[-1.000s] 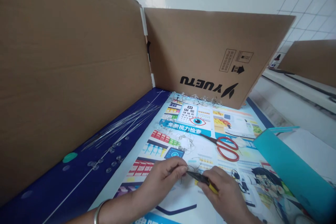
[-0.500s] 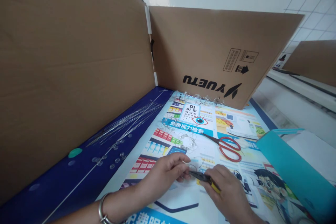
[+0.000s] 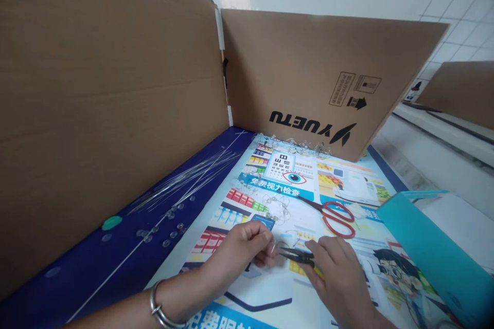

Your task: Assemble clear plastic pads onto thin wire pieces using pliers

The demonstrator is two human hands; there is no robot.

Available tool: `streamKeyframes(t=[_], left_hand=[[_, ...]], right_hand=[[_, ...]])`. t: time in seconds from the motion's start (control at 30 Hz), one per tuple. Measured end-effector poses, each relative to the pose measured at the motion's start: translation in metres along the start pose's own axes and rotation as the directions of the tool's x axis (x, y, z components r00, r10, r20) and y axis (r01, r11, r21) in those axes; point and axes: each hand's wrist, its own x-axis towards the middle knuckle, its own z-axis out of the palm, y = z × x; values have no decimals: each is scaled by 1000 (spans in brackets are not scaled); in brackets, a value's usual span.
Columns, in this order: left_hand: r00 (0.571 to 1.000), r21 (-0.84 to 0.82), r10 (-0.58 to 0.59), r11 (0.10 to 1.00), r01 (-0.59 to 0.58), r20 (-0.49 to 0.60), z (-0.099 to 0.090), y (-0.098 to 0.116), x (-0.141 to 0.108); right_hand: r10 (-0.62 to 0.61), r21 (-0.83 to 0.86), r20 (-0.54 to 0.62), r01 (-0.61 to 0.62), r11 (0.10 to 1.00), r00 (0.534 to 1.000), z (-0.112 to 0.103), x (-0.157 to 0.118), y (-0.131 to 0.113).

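Observation:
Between the thumb and fingers of my left hand (image 3: 247, 247) is a thin curved wire (image 3: 274, 248), partly hidden by the fingertips. My right hand (image 3: 341, 272) grips needle-nose pliers (image 3: 299, 256) with yellow handles. Their dark jaws point left, slightly parted, just right of the wire. Beyond my left hand lies a loose loop of clear beads on wire (image 3: 280, 208). Red-handled scissors (image 3: 335, 218) rest past my right hand, blades toward the upper left.
Straight thin wires (image 3: 189, 177) lie on the blue surface at the left. Clear round beads (image 3: 170, 216) and a green piece (image 3: 111, 223) are near them. Cardboard panels (image 3: 301, 72) stand at the left and back. A turquoise box (image 3: 432, 247) sits at the right. More beaded wire (image 3: 304, 146) lies along the back panel.
The plier jaws have drawn slightly away from my left fingertips and parted. My left hand has turned a little, so the curved wire in its pinch shows more clearly.

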Motion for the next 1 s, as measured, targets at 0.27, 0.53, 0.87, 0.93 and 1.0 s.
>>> streamKeyframes(t=[0.27, 0.53, 0.87, 0.93, 1.0], left_hand=[[999, -17, -46, 999, 45, -27, 4, 0, -3], [997, -60, -73, 996, 70, -39, 7, -5, -5], [994, -90, -95, 992, 91, -44, 7, -9, -4], [994, -101, -103, 990, 98, -43, 7, -10, -4], [994, -108, -101, 989, 97, -35, 7, -10, -5]], right_hand=[[-221, -230, -102, 193, 954, 970, -7, -2, -5], [-240, -243, -83, 214, 946, 967, -5, -2, -6], [-242, -225, -86, 218, 950, 966, -3, -2, -5], [-244, -221, -85, 221, 950, 966, -3, -2, -5], [-248, -215, -86, 225, 950, 965, -3, -2, -4]])
